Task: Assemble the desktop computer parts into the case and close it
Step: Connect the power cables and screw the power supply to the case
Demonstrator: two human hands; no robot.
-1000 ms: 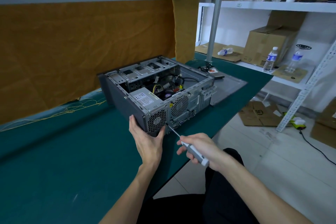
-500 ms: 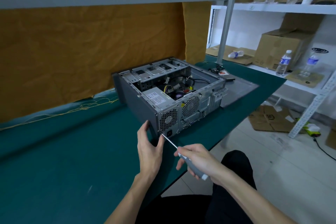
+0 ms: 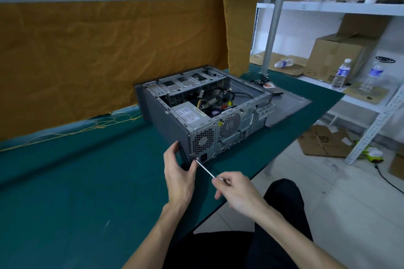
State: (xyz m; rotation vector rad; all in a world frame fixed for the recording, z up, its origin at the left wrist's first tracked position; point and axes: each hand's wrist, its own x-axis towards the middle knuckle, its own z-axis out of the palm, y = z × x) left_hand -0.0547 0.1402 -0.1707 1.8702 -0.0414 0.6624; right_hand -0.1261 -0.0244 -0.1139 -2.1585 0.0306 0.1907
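Steel case point(image 3: 203, 113) lies open on the table point(image 3: 76, 181) — my left hand point(image 3: 178, 172) grips its rear corner, my right hand point(image 3: 237, 191) pinches the screwdriver point(image 3: 205, 168) at the power-supply screw — next: steady turning.

1. Both forearms, rising from the bottom of the frame, are bare, with no sleeves in view.
2. Plain black trousers point(image 3: 282, 209) cover the legs at lower right.
3. No rings or watch show.
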